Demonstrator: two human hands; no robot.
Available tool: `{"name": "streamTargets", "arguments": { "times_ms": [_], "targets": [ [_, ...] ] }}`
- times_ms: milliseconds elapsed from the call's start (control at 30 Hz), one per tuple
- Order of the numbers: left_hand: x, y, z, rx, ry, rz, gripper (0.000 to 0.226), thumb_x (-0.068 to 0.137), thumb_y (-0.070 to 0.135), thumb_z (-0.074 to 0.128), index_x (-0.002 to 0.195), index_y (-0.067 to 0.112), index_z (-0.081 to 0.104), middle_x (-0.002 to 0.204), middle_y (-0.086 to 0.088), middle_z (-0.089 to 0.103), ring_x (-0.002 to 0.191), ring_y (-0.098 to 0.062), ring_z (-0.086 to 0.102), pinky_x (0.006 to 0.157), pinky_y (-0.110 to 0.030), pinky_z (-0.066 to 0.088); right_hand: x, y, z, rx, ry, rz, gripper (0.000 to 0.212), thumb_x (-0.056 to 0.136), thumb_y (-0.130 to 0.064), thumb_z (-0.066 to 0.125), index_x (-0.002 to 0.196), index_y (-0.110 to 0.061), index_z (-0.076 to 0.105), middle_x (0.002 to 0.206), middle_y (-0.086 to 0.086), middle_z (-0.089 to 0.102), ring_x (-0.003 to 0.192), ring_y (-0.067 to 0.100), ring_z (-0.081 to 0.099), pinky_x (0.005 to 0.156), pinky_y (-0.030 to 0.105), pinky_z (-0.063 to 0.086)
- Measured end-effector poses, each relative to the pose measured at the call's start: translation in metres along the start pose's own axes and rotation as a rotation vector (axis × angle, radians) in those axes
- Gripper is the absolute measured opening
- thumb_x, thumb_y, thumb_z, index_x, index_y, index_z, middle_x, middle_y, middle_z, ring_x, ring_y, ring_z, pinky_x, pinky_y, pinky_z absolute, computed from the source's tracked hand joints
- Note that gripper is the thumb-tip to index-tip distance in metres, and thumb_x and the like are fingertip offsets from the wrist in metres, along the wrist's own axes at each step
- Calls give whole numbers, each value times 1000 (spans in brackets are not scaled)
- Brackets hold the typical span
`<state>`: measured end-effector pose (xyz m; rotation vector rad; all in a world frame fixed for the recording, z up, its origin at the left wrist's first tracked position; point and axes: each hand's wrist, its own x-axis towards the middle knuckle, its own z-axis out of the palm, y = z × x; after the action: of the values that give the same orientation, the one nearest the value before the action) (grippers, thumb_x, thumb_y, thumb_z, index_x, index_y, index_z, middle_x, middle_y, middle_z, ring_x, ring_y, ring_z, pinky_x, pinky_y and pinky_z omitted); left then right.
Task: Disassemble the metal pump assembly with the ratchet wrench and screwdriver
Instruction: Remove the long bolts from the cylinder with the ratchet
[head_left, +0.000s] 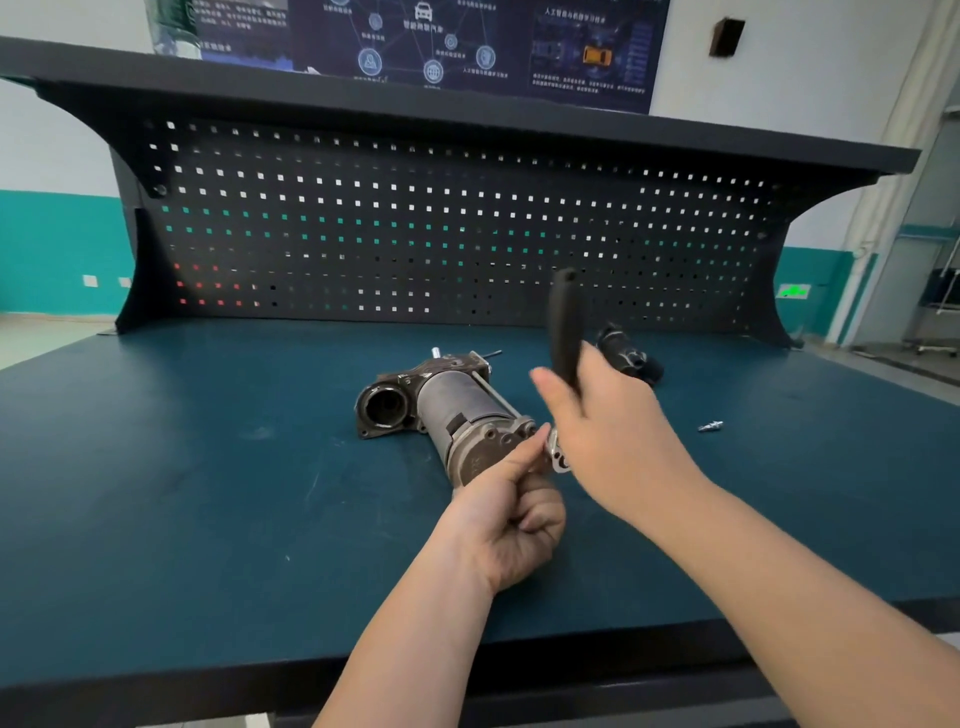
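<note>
Nearest you, low in the middle of the frame, your left hand (506, 512) is curled, its thumb and forefinger pinching at the shiny chrome head of the ratchet wrench (563, 332), right against the near end cap of the pump. Just right of it, your right hand (610, 421) is wrapped around the wrench's black, matte, rubbery-looking handle, which stands nearly upright. The likely trouble is that the head slips off the fastener if you swing while it sits crooked, nipping your left fingertips or rounding the bolt. The metal pump assembly (447, 415) lies on its side at frame centre: a dull grey ribbed cylinder, rough cast ends, an open round port to its left, and thin long through-bolts. Being round and unclamped, it could roll on the smooth dark teal bench (182, 467). A small bright screw (710, 426) lies loose at right and could be knocked off. Farther back sits a dark removed part (626, 353), then the black perforated pegboard (415, 218).
</note>
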<state>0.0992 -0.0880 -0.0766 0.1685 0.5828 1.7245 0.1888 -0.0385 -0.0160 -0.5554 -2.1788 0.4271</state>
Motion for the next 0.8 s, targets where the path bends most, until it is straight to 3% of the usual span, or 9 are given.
{"name": "streamTargets", "arguments": {
  "times_ms": [67, 133, 267, 333, 433, 500, 600, 700, 800],
  "targets": [
    [-1, 1, 0, -4, 2, -12, 26, 68, 13, 67, 48, 9, 51, 43, 8, 21, 27, -5, 18, 27, -15, 13, 3, 1, 2, -69, -39, -46, 22, 96, -43, 44, 77, -33, 37, 59, -9, 49, 57, 11, 48, 54, 29, 38],
    [-1, 1, 1, 4, 29, 12, 28, 66, 10, 68, 45, 10, 50, 42, 8, 19, 26, -5, 16, 27, -15, 12, -1, 6, 7, 103, 65, 71, 26, 96, -41, 45, 74, -29, 39, 57, -7, 50, 52, 9, 47, 53, 28, 39],
    [-1, 1, 3, 24, 51, 34, 32, 63, 7, 69, 38, 10, 49, 39, 8, 17, 25, -6, 14, 28, -15, 11, -14, 20, 21, 1061, 333, 826, 33, 102, -36, 40, 78, -14, 43, 42, 1, 43, 30, 9, 34, 35, 18, 25],
    [-1, 1, 2, 27, 52, 27, 32, 63, 6, 69, 40, 10, 47, 39, 8, 17, 26, -6, 14, 28, -15, 11, -15, 22, 22, 1182, 318, 931, 35, 102, -36, 38, 79, -11, 43, 38, 0, 43, 28, 9, 32, 33, 15, 20],
    [1, 0, 0, 22, 29, 12, 30, 65, 7, 69, 45, 12, 46, 40, 8, 18, 26, -6, 16, 27, -15, 11, -8, 21, 9, 480, 203, 414, 26, 99, -39, 40, 79, -22, 44, 45, -3, 53, 36, 7, 45, 44, 22, 34],
    [0, 0, 0, 21, 4, -2, 29, 68, 10, 67, 45, 11, 49, 41, 8, 19, 26, -5, 17, 27, -15, 12, -7, 14, 3, 91, 76, 48, 22, 94, -42, 44, 77, -28, 42, 51, -7, 52, 52, 5, 52, 49, 17, 35],
    [-1, 0, -1, 5, -5, 11, 27, 68, 8, 65, 46, 10, 49, 40, 7, 20, 25, -5, 17, 26, -15, 14, -12, 14, 12, -2, 77, -53, 19, 94, -42, 46, 79, -30, 40, 53, -9, 49, 53, 7, 48, 50, 18, 35],
    [0, 2, 0, -7, 24, 28, 28, 64, 6, 67, 51, 12, 43, 38, 7, 19, 24, -6, 16, 25, -16, 13, -17, 15, 23, 444, 345, 441, 28, 98, -40, 43, 77, -22, 46, 51, -3, 54, 44, 13, 49, 49, 28, 39],
    [0, 1, 1, -19, 14, 22, 28, 64, 7, 68, 56, 13, 41, 37, 7, 19, 24, -7, 16, 25, -17, 14, -13, 14, 28, 1172, 425, 1027, 32, 102, -33, 39, 78, -12, 45, 48, 4, 43, 28, 7, 32, 32, 15, 22]
  ]
}}
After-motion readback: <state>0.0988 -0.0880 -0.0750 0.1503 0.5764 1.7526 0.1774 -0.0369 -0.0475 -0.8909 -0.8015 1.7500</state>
